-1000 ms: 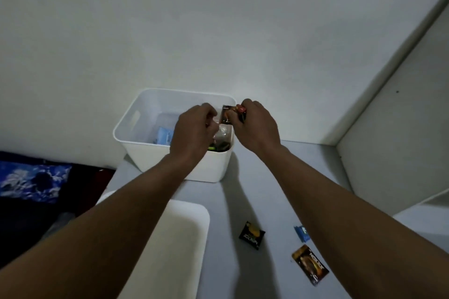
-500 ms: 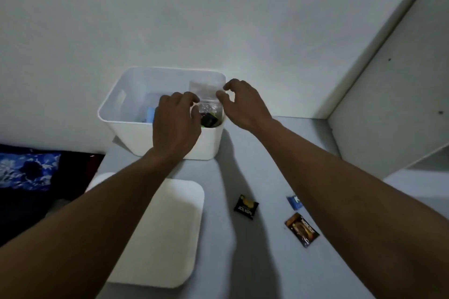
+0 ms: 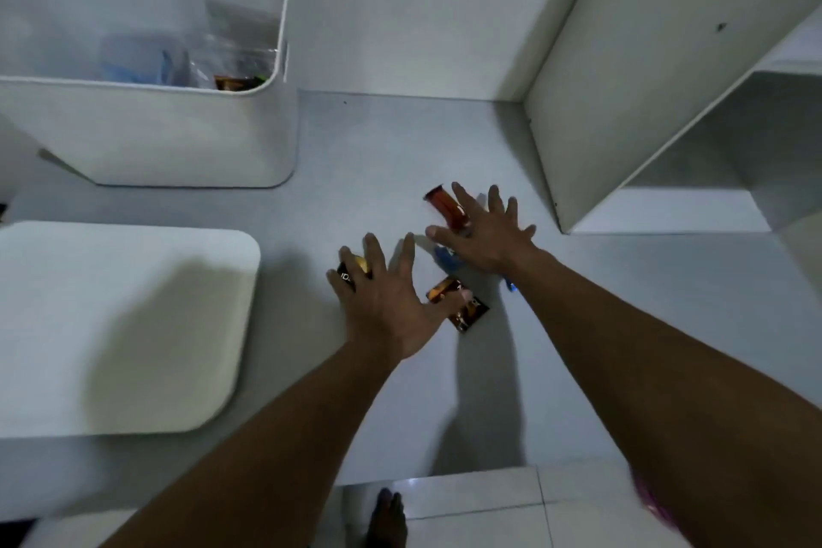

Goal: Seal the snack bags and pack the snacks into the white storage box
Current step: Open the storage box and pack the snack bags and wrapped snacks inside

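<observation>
A view from above is looking down at a person's two bare forearms stretching over a grey table (image 3: 378,138). Both hands are lying flat, fingers straight and spread wide, gripping nothing.

The left hand (image 3: 391,303) is covering part of a small dark snack packet (image 3: 349,274), which is peeking out between its fingers. Its thumb is lying across the top edge of a brown and orange packet (image 3: 467,314) just to its right. Whether the hand is pressing down or only hovering cannot be told.

The right hand (image 3: 485,240) is sitting a little further away. Its index finger is lying over one end of a reddish-brown packet (image 3: 442,205), and a blue packet (image 3: 445,256) is showing beneath the thumb, between the two hands.

The white storage box (image 3: 178,133) is standing open at the far left of the table, well apart from the hands. Clear plastic bags (image 3: 231,49) are resting inside it, with something blue and something orange showing through, too blurred to name.

A white lid (image 3: 120,325) with rounded corners is lying flat near the left edge. A white shelf unit (image 3: 667,102) is standing on the right. At the bottom, a bare foot (image 3: 387,516) is showing on a pale tiled floor (image 3: 489,503).
</observation>
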Motion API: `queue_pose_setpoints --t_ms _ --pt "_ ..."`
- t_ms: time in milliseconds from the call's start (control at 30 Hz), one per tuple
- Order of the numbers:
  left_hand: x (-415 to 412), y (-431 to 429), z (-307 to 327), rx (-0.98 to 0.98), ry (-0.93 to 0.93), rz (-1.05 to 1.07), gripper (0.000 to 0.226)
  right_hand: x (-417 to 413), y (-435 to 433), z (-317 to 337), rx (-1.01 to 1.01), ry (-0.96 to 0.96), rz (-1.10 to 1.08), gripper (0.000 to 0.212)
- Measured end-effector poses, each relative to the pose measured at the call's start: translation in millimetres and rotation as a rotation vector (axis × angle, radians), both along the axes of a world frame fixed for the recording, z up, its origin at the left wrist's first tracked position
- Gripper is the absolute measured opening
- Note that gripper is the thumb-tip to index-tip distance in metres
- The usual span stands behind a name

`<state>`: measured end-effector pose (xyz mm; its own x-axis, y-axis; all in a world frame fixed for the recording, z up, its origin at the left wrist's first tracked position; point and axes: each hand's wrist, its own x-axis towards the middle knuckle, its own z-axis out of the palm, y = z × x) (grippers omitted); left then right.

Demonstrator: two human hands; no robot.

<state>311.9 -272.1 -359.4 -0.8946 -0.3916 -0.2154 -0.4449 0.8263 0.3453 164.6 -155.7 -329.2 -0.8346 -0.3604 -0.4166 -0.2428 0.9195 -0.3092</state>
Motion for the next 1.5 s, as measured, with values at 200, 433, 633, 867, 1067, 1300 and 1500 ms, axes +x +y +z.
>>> queue_pose_setpoints --t_ms 200,433,633,867,1067,1300,1500 --pt "-4 23 -29 -0.175 0.159 -0.035 0.109 8 14 -43 -0.068 0.185 0.068 0.096" --pt "-8 -21 -40 -0.257 0.261 -0.023 0.053 -2 -6 -54 -0.194 0.491 0.086 0.054" --pt "-8 -51 -43 -0.227 0.388 0.018 0.034 4 -14 -65 -0.235 0.678 0.055 0.034" --pt "-13 -63 -39 -0.206 0.396 -0.102 0.035 8 -20 -51 -0.243 0.643 0.128 0.030" --pt "-11 -85 0 0.030 0.442 -0.092 0.013 12 -35 -7 -0.297 0.626 0.118 0.029" --pt "-18 -148 133 0.031 0.619 -0.099 0.017 3 -113 112 -0.486 0.671 0.132 0.026" --pt "-35 -234 218 -0.014 0.750 0.098 0.021 0 -208 191 -0.611 0.622 0.122 0.026"
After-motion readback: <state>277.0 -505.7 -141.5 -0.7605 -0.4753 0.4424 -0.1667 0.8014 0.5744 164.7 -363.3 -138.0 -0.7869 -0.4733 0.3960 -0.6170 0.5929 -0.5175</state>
